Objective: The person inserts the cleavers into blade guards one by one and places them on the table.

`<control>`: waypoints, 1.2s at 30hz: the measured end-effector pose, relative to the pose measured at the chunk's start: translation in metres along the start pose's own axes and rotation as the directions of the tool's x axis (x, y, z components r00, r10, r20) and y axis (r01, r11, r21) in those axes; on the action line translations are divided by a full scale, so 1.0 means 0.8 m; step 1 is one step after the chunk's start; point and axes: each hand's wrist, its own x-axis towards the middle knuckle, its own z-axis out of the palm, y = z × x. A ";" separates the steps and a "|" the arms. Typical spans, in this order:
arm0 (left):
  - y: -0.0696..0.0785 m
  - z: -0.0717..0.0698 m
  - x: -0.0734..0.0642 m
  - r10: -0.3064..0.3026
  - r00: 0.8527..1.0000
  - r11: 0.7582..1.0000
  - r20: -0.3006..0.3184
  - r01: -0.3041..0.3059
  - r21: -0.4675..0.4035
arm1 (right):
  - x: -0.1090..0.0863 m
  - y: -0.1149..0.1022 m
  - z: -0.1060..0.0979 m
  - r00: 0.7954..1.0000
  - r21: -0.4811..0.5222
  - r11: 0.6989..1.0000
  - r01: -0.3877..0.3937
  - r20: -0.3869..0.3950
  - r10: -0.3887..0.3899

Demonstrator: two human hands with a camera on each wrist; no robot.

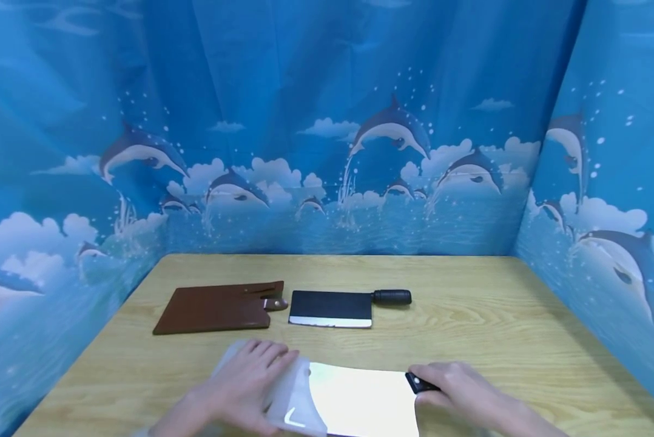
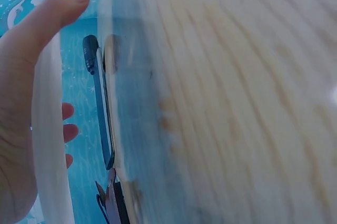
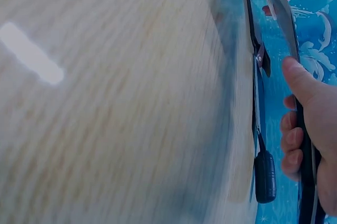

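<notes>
Near the front edge of the table, my right hand (image 1: 460, 391) grips the black handle (image 3: 308, 176) of a cleaver. The cleaver's broad, bright blade (image 1: 365, 397) points left, and its far end lies inside a translucent white blade sheath (image 1: 300, 397). My left hand (image 1: 245, 382) holds this sheath, with the thumb (image 2: 66, 11) on one side and the fingertips (image 2: 70, 132) showing on the other in the left wrist view. How deep the blade sits in the sheath is partly hidden by the left hand.
Behind the hands lies a second cleaver (image 1: 331, 306) with a dark blade and black handle, pointing left. Beside it, to the left, is a brown leather sheath (image 1: 212, 308) with a snap strap (image 1: 275, 304). A blue dolphin curtain (image 1: 283, 121) encloses the wooden table (image 1: 485, 315).
</notes>
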 end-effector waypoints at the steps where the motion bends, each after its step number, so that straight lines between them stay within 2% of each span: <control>1: 0.000 0.000 0.000 -0.005 1.000 1.000 0.003 0.005 -0.001 | 0.001 -0.001 0.001 1.000 0.006 1.000 -0.006 -0.002 0.006; 9: -0.004 0.005 -0.002 0.000 0.999 1.000 -0.042 0.000 0.023 | 0.005 -0.008 0.005 1.000 0.034 0.999 -0.030 -0.005 0.030; 12: -0.006 0.005 -0.003 -0.001 0.999 1.000 -0.047 0.002 0.013 | 0.007 -0.011 0.004 0.997 0.056 0.996 -0.071 0.022 0.070; 20: 0.001 0.000 0.001 -0.059 0.997 0.997 0.055 0.062 -0.055 | 0.010 -0.016 0.000 0.981 0.124 0.977 -0.171 0.118 0.157; 22: 0.004 0.001 0.005 -0.054 0.997 0.997 0.050 0.057 -0.058 | 0.012 -0.017 0.001 0.986 0.120 0.982 -0.147 0.092 0.136; 25: 0.006 0.001 0.011 -0.035 0.999 0.999 0.021 0.036 -0.038 | 0.014 -0.018 0.006 0.999 0.055 0.997 -0.052 -0.009 0.052; 28: 0.005 0.001 0.013 -0.022 1.000 1.000 -0.004 0.022 -0.002 | 0.013 -0.018 0.011 0.996 -0.013 1.000 0.012 -0.084 -0.013; 31: 0.003 0.001 0.013 -0.003 1.000 1.000 -0.029 0.004 0.020 | 0.014 -0.019 0.012 0.996 -0.005 1.000 0.006 -0.087 -0.007; 36: 0.004 0.003 0.020 0.016 0.997 0.999 -0.075 -0.013 0.038 | 0.022 -0.024 0.009 0.997 0.029 0.999 -0.044 -0.070 0.046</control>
